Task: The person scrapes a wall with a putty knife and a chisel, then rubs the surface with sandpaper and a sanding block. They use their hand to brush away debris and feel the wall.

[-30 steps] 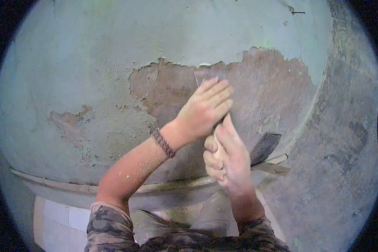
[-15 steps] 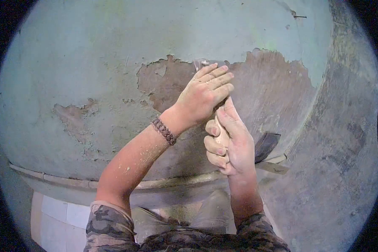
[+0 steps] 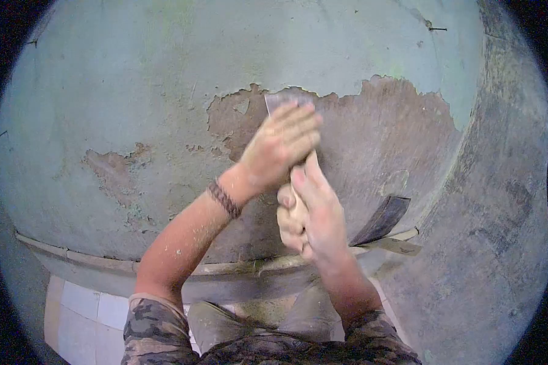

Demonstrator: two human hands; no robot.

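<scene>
My right hand is wrapped round the pale handle of a scraper, thumb along it and forefinger stretched toward the blade. Stretched out flat over the scraper's blade end, my left hand presses on it, its thumb out of sight. A wide grey edge of the blade shows beyond the left fingertips, against the upper border of a bare brownish patch. Around that patch the wall carries flaking blue-green paint. Pale flecks cling to my left forearm.
A dark flat strip leans at the lower right, beside a light flat piece on the ledge. A nail sticks out at the upper right. White tiles lie below left. A rough grey surface runs down the right.
Both hands and the scraper have shifted left and slightly down. More of the blade now shows past the left fingers. The view has moved slightly.
</scene>
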